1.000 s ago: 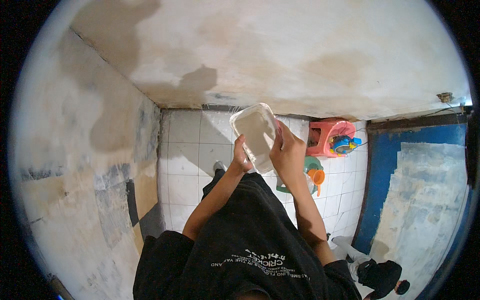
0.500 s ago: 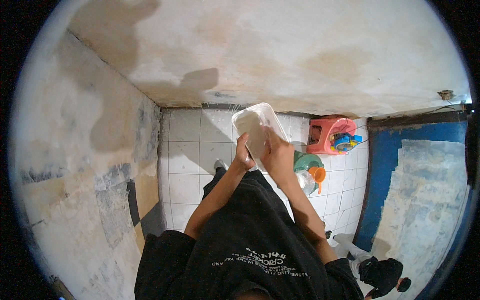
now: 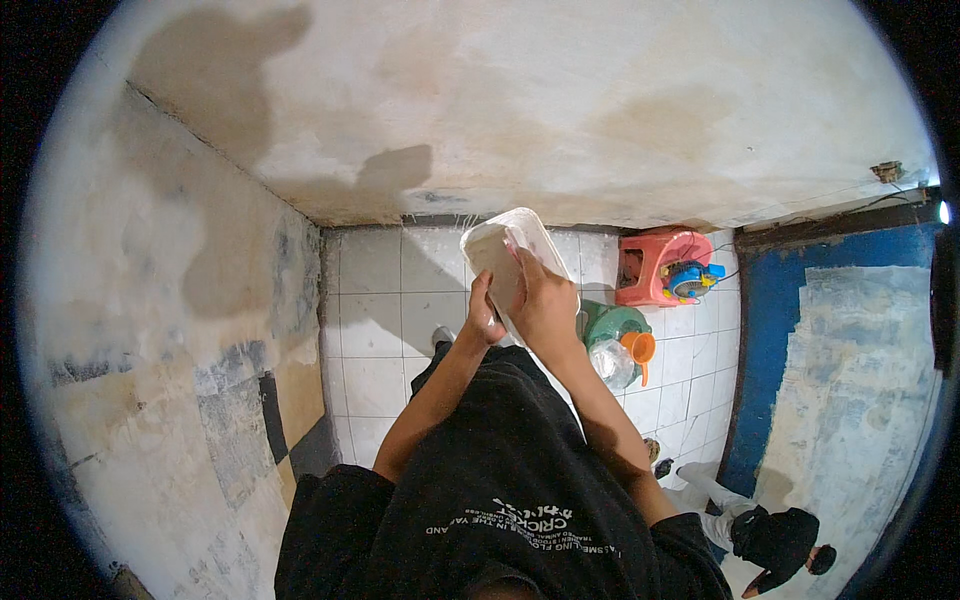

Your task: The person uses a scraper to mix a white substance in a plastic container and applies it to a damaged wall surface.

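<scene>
Left hand [image 3: 483,318]: fingers curled round the near lower edge of a white plastic tray [image 3: 505,258], gripping it. Right hand [image 3: 545,300]: fingers spread flat across the tray's inner face. Tray: rectangular, rounded corners, raised rim, smooth, tilted, held over white square floor tiles [image 3: 375,300]. Right: green bucket [image 3: 612,322], orange scoop [image 3: 638,348], pink plastic stool [image 3: 655,268]. Stained plaster walls [image 3: 520,110] close left and front; open tiles lower left.

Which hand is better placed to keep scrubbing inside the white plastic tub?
Right. The right hand lies across the open inside of the white rectangular plastic tub, while the left hand grips its lower edge from beneath, so it likely has to steady it.
</scene>
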{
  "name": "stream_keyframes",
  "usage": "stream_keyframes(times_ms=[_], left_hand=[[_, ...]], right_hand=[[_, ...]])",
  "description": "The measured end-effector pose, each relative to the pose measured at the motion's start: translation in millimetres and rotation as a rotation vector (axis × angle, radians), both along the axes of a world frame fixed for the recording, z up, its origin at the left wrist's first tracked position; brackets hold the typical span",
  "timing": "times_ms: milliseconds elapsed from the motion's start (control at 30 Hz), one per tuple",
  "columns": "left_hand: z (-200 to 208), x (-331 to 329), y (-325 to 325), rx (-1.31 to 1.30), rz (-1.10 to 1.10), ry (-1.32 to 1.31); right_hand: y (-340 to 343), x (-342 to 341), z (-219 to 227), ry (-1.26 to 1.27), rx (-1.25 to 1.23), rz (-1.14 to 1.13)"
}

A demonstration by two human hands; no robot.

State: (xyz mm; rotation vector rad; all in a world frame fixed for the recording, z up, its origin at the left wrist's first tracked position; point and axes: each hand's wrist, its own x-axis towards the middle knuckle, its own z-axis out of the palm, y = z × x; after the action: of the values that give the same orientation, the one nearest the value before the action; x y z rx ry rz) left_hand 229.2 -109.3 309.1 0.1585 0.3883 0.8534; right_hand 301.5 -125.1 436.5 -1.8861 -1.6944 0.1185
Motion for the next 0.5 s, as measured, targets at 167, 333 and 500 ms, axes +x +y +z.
stream_keyframes(times_ms=[167, 333, 500], left_hand=[[-31.9, -3.5, 1.9, 0.096, 0.028, -0.101], [-47.2, -4.2, 2.3, 0.245, 0.085, 0.009], [-41.4, -2.4, 1.5, 0.05, 0.063, -0.034]], right_hand=[[-2.0, -1.0, -2.1, 0.101, -0.054, 0.05], [7.9, 3.4, 11.2, 0.028, -0.058, 0.007], [8.5, -8.5, -5.9, -0.089, -0.094, 0.029]])
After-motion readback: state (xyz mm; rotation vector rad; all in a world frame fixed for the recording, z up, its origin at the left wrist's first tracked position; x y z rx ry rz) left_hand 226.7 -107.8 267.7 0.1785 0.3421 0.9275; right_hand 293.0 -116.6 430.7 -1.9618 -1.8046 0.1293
